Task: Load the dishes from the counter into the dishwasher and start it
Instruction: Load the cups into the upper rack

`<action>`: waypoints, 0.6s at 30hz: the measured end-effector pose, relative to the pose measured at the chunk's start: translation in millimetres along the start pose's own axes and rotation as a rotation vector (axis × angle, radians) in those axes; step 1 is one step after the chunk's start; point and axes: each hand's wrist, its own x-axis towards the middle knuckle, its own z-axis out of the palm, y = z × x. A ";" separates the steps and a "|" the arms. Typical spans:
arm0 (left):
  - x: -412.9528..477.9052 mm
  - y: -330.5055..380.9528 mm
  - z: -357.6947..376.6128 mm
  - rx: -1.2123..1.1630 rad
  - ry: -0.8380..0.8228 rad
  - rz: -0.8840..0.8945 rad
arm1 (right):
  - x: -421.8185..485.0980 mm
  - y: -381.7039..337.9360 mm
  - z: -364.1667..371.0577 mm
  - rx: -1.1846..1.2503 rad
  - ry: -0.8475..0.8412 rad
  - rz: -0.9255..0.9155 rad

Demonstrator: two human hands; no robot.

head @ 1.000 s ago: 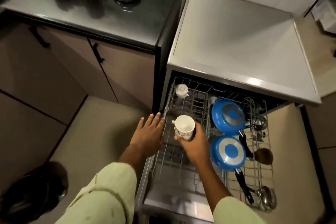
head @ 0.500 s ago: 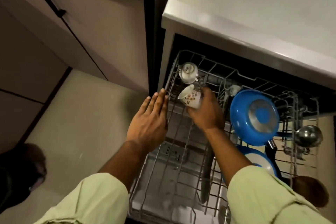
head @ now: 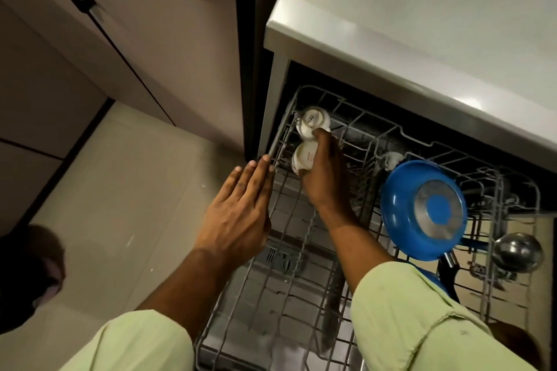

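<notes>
Pale floor tiles (head: 114, 190) fill the left of the view, bounded above by beige cabinet doors (head: 135, 39) with a dark bar handle (head: 87, 4). A dark rounded object (head: 27, 274), too blurred to identify, lies on the floor at the lower left edge. From a light-green sleeve (head: 135, 343) the left hand (head: 241, 214) extends flat, fingers straight and pressed together, its fingertips touching the left rim of the wire rack (head: 278, 138), which stands out of the dishwasher's opening. In the rack's back left corner sits the rear cup (head: 312, 125), white, upside down, a printed mark on its base. Directly in front of it and apparently touching it is the held cup (head: 303, 158), also white and turned base-upward at a tilt, low among the rack's wires. The right hand (head: 327, 187) grips this cup from its right side with fingers curled round it, one fingertip reaching the rear cup. Further right, a blue pan (head: 422, 211) stands on edge in the rack, its underside with a steel disc facing the camera. A steel ladle (head: 517, 253) rests at the rack's right side. Above the rack, the dishwasher's grey top panel (head: 422, 24) spans the upper right.
</notes>
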 end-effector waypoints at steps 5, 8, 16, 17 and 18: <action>1.1 -1.0 2.2 -0.004 0.013 0.005 | 3.5 -5.7 11.9 -0.017 0.043 -0.055; 0.8 -0.9 2.7 -0.015 0.016 -0.004 | 4.8 -6.8 16.3 -0.023 0.068 -0.036; 0.7 -0.7 2.5 -0.018 -0.009 -0.020 | -6.1 -9.8 21.3 -0.015 0.120 0.075; 0.8 -0.5 1.8 -0.013 -0.018 -0.022 | -10.8 -10.4 21.9 -0.024 0.122 0.092; 0.7 -0.3 1.0 -0.011 -0.031 -0.021 | -16.3 -10.8 22.1 -0.037 0.119 0.108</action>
